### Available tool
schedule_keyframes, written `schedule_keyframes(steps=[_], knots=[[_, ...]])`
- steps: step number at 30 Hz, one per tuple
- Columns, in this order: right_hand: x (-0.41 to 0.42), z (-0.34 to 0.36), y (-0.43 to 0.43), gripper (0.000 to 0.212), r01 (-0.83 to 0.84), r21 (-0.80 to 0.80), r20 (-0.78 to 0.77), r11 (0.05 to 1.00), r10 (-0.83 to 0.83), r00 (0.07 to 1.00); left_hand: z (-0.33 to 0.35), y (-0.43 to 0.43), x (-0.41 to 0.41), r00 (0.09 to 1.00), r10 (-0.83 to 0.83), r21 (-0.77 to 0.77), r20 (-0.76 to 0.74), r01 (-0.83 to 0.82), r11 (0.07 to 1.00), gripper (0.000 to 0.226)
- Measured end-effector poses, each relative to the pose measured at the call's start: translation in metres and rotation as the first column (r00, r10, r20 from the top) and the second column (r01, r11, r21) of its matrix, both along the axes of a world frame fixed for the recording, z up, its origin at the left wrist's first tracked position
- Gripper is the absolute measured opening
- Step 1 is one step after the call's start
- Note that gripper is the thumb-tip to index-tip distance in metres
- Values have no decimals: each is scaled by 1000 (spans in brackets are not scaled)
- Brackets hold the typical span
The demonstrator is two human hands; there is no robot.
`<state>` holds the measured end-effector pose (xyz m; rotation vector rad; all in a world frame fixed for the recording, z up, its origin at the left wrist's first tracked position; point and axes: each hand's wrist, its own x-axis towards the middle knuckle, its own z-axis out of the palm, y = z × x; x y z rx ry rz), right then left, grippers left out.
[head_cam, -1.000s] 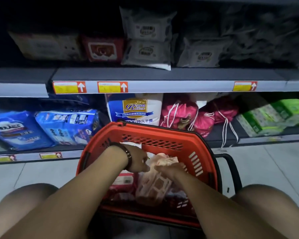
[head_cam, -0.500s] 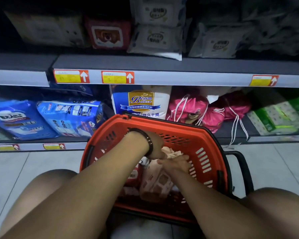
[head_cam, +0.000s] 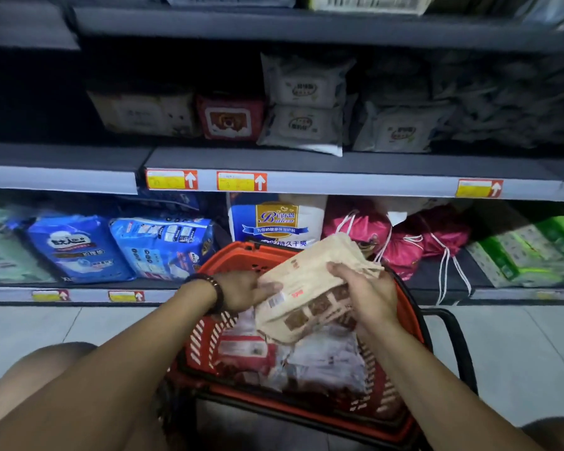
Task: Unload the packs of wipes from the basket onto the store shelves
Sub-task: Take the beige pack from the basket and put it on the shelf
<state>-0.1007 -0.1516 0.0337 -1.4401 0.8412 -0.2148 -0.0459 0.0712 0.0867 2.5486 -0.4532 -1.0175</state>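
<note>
In the head view, a cream-coloured pack of wipes [head_cam: 310, 288] is in the air just over the red basket [head_cam: 238, 250], tilted with its far end raised toward the shelving. Both hands are on it. The left hand [head_cam: 245, 291], with a dark beaded bracelet [head_cam: 216, 289] on its wrist, grips the pack's near left edge. The right hand [head_cam: 365, 294] is curled over its right side from above. This pack is clear of the basket but not yet on any shelf, so its transfer looks about half made. Below it the basket holds more: a red-and-white pack [head_cam: 261, 348] on the left and pale packs [head_cam: 332, 359] beside it, overlapping, so their number cannot be told. The middle shelf [head_cam: 372, 162] already carries similar goods, a stack of grey-white wipes packs [head_cam: 302, 125] and a red pack with a bear on it [head_cam: 230, 117], with dark open space to the left; whether any came from this basket cannot be told. By my reading the unloading is well short of done, since one pack is in hand and several are waiting.
</note>
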Motion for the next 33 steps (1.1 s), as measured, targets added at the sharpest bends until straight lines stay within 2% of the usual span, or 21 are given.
schedule_keyframes(steps=[1,2,3,5,7,9,10,11,16,19,21,25,28,30,33], knots=[[0,9,-2,69,4,114,51,993,-10,999,-1,7,-2,989,131,-155,-70,-141,978,62],[-2,20,-1,54,-17,206,96,978,-3,995,-2,13,-4,943,262,-305,-205,-316,898,71],[-3,30,0,41,-28,275,126,961,-7,992,-3,17,-8,861,340,-428,-379,-488,761,70],[-8,44,6,31,-54,370,171,927,-10,985,1,21,-18,688,296,-518,-662,-706,483,53],[-8,51,16,43,-104,390,211,915,22,977,6,23,-26,613,265,-555,-744,-788,265,54],[-5,55,25,75,-169,366,233,915,86,969,9,28,-23,604,348,-593,-717,-791,149,72],[-2,58,29,83,-198,342,238,919,119,964,12,31,-20,596,399,-604,-696,-787,121,80],[0,64,33,82,-237,306,251,922,161,954,16,35,-17,590,434,-616,-681,-782,94,85],[12,89,41,59,-331,85,326,940,288,900,32,66,2,607,450,-687,-655,-726,-22,92],[17,100,53,47,-363,56,369,930,319,873,44,82,4,652,407,-738,-640,-669,-90,77],[26,109,70,41,-337,28,386,941,301,872,52,96,5,654,477,-789,-587,-593,-159,65],[59,133,115,39,-327,1,409,945,298,863,81,128,23,679,640,-920,-360,-372,-122,56],[93,149,151,44,-344,-21,451,939,316,835,107,158,56,613,750,-959,-249,-265,-102,40],[118,157,175,50,-359,-49,466,932,339,817,114,174,79,514,845,-978,-149,-203,-49,39],[153,162,202,52,-361,-59,458,931,347,818,102,185,103,368,924,-989,-104,-136,-58,31]])
